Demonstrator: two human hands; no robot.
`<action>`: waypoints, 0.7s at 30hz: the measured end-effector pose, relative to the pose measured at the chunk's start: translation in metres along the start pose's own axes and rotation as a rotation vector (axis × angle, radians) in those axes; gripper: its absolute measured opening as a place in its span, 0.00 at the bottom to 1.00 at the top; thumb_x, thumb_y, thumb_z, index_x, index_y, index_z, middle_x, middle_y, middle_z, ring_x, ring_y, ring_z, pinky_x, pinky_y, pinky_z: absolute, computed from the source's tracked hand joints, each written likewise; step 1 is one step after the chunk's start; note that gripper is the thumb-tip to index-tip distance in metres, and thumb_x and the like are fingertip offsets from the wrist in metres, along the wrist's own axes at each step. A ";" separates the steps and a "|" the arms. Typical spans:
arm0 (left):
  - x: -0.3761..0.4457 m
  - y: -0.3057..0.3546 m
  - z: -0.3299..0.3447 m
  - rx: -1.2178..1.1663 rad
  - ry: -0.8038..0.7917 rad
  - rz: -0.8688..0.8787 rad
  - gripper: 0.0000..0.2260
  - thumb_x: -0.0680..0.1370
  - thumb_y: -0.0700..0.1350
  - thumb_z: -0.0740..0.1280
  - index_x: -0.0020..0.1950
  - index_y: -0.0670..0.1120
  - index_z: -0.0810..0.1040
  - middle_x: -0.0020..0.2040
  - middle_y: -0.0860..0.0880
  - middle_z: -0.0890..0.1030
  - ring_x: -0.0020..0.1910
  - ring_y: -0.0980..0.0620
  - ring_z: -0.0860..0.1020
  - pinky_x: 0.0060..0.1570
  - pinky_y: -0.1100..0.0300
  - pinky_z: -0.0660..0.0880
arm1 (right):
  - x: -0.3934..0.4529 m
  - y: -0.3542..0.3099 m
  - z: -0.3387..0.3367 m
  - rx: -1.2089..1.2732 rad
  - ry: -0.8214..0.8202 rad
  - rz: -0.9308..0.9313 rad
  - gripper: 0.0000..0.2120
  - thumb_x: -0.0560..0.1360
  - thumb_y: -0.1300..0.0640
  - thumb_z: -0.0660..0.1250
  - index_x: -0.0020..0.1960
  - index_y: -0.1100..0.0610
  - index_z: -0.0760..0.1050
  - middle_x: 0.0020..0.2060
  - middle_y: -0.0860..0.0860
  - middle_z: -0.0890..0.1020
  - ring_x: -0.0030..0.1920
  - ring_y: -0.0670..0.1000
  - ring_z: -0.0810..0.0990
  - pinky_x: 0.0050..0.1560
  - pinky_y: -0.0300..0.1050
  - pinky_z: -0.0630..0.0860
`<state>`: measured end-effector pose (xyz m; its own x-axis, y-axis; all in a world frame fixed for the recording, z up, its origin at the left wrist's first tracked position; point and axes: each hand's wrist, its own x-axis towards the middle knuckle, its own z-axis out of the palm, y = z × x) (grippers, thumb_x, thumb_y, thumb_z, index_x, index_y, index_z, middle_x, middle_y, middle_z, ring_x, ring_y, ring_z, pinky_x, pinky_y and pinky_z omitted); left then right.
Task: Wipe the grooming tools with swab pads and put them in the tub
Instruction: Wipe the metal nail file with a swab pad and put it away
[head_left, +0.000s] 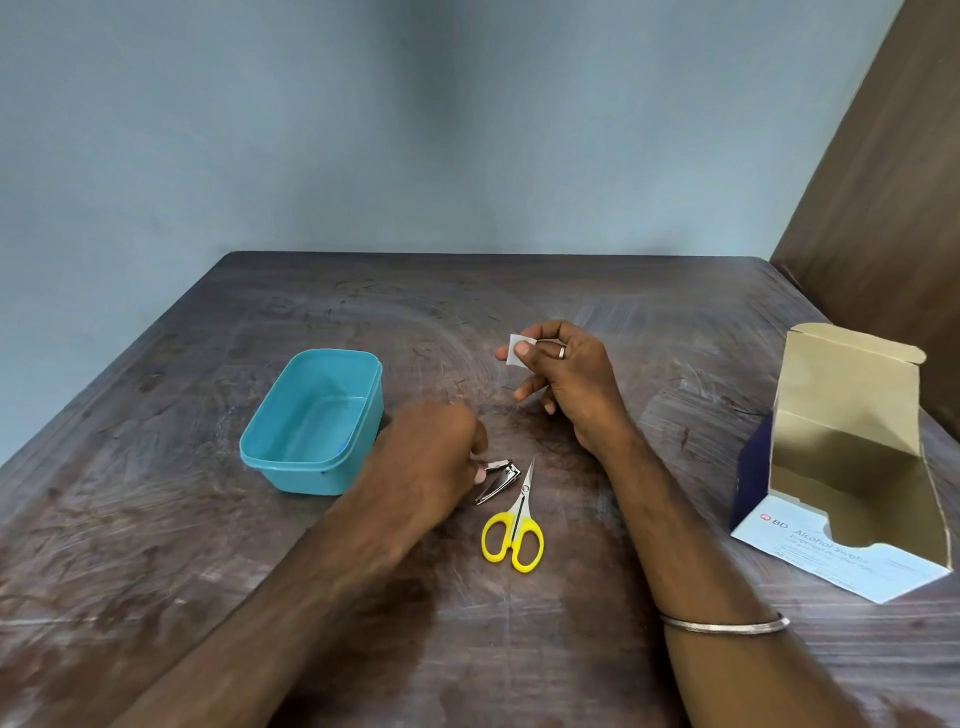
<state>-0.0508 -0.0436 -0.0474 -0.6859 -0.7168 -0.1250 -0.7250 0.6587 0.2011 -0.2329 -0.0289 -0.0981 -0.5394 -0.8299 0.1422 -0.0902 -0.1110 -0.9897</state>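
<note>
A teal plastic tub stands empty on the table, left of centre. My left hand rests just right of it, its fingertips closed on a metal nail clipper that lies on the tabletop. Small scissors with yellow handles lie beside the clipper, tips pointing away from me. My right hand is raised above the table farther back and pinches a small white swab pad between thumb and fingers.
An open cardboard box of alcohol swabs stands at the right, its flap up and its inside looking empty. The dark wooden table ends at a blue wall; a brown panel rises at the far right.
</note>
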 end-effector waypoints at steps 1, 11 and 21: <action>0.001 0.000 0.001 0.008 -0.015 0.006 0.14 0.76 0.49 0.72 0.61 0.51 0.82 0.58 0.48 0.83 0.57 0.48 0.80 0.59 0.53 0.76 | 0.000 0.000 0.000 -0.002 0.002 0.002 0.05 0.79 0.61 0.69 0.54 0.60 0.75 0.46 0.51 0.88 0.26 0.52 0.80 0.23 0.40 0.66; 0.008 0.001 0.004 -0.110 -0.007 -0.029 0.12 0.77 0.46 0.71 0.60 0.50 0.82 0.57 0.48 0.83 0.57 0.50 0.79 0.58 0.57 0.75 | -0.001 0.000 -0.001 0.008 0.003 -0.008 0.05 0.79 0.60 0.68 0.54 0.58 0.79 0.46 0.51 0.88 0.27 0.52 0.81 0.20 0.38 0.66; 0.047 0.000 0.009 -0.925 0.463 -0.111 0.05 0.71 0.44 0.77 0.41 0.52 0.83 0.37 0.51 0.85 0.36 0.51 0.84 0.45 0.49 0.83 | -0.001 -0.002 -0.003 0.240 0.008 0.044 0.03 0.74 0.62 0.74 0.48 0.58 0.83 0.32 0.51 0.79 0.27 0.48 0.72 0.21 0.38 0.63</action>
<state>-0.0834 -0.0748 -0.0619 -0.3856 -0.9091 0.1574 -0.3181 0.2911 0.9023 -0.2351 -0.0262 -0.0960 -0.5454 -0.8324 0.0984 0.1347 -0.2029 -0.9699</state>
